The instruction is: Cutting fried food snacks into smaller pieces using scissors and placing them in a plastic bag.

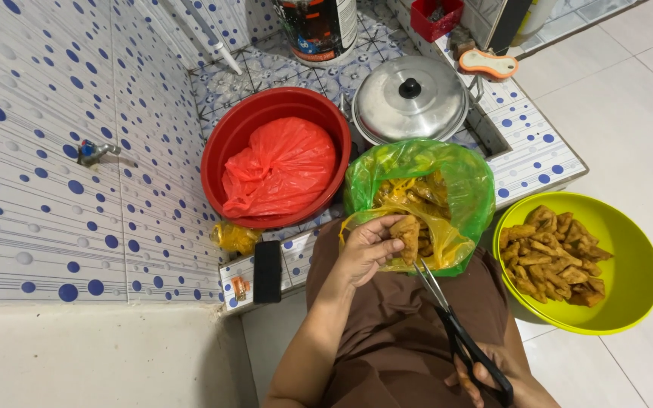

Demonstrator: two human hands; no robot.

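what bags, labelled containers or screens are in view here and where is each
Green plastic bag: on the lap, open, holding brown fried pieces.
Red plastic bag: knotted, inside the red basin.
Small yellow bag: on the tiled ledge by the basin.
Labelled bucket: top centre, dark with an orange band.
Phone: on the ledge edge, black screen dark.

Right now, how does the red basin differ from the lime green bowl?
The red basin sits up on the tiled ledge and holds a tied red plastic bag; the lime green bowl rests on the floor and holds loose, uncovered fried pieces. The basin looks wider and deeper-walled than the bowl. Both are round, plastic-looking, and uncovered.
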